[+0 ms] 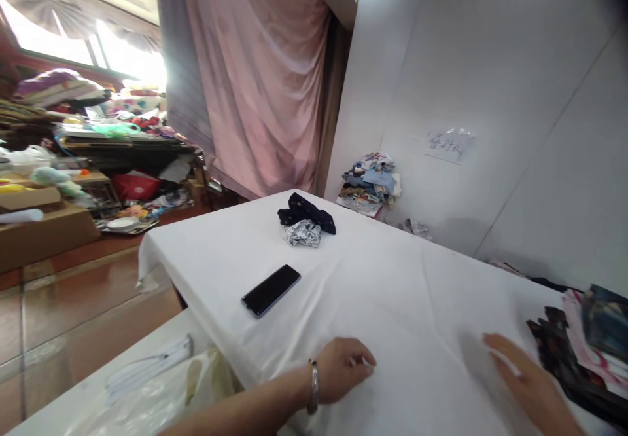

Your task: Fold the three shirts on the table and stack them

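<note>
The right edge cuts off folded clothes.

The head camera looks forward and down over the nearby hands.

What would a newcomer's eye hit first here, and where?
Probably the black phone, lying on the white tablecloth nearer than the dark cloth bundle. Then the two empty hands at the near side: the left hand, with a silvery bracelet at its wrist, and the right hand beside stacked fabrics. Beyond the table, a big pink curtain hangs.
</note>
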Tool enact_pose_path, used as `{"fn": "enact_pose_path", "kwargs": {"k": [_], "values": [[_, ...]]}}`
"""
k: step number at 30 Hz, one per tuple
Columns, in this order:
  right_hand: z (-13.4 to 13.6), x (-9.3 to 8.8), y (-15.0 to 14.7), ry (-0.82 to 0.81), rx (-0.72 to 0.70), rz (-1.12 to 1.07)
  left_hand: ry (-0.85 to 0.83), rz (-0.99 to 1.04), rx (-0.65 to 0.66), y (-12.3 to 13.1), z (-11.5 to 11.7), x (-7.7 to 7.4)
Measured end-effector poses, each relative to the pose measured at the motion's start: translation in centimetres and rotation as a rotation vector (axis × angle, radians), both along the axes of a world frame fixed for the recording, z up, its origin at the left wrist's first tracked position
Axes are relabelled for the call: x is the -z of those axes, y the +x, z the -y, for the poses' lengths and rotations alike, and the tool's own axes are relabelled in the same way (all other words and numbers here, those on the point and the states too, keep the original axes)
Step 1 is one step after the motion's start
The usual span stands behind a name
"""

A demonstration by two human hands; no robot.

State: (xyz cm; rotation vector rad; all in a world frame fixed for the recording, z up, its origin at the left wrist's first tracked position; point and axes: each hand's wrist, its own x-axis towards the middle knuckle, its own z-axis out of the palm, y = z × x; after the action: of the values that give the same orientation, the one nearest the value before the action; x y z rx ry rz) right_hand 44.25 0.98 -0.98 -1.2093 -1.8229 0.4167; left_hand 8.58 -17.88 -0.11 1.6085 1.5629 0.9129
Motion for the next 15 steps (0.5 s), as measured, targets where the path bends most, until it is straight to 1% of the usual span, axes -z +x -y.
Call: {"fn": "enact_pose_path", "kwargs": {"k": [1, 2, 3, 4, 6, 8, 10, 13, 15], "values": [[1.0, 1.6, -2.5, -0.074, -0.072, -0.023, 0.006, -0.005, -0.014, -0.6, -0.3, -0.8], [2.3, 2.9, -4.9, -0.139, -0.183, 0.004, 0.032, -0.024, -0.031, -1.4, -0.8, -1.7], [3.7, 3.8, -7.0, -0.178, -0.275, 0.031, 0.07, -0.056, -0.052, -2.4, -1.3, -2.5], [5.2, 4.4, -8.8, -0.205, -0.336, 0.049, 0.106, -0.096, -0.085, -3.6, -2.0, -3.3], [7.4, 4.5, -11.5, -0.243, -0.424, 0.082, 0.135, -0.169, -0.211, -6.7, -3.7, -4.6], [8.6, 4.1, -13.2, -0.259, -0.448, 0.101, 0.105, -0.212, -0.394, -10.4, -5.7, -5.5], [9.0, 3.8, -14.0, -0.234, -0.442, 0.112, 0.063, -0.229, -0.549, -14.3, -7.7, -5.9], [8.9, 4.1, -14.5, -0.198, -0.431, 0.13, 0.018, -0.257, -0.71, -19.9, -10.2, -6.0], [8.7, 4.4, -14.6, -0.22, -0.422, 0.149, -0.008, -0.282, -0.805, -22.9, -11.5, -5.8]]}}
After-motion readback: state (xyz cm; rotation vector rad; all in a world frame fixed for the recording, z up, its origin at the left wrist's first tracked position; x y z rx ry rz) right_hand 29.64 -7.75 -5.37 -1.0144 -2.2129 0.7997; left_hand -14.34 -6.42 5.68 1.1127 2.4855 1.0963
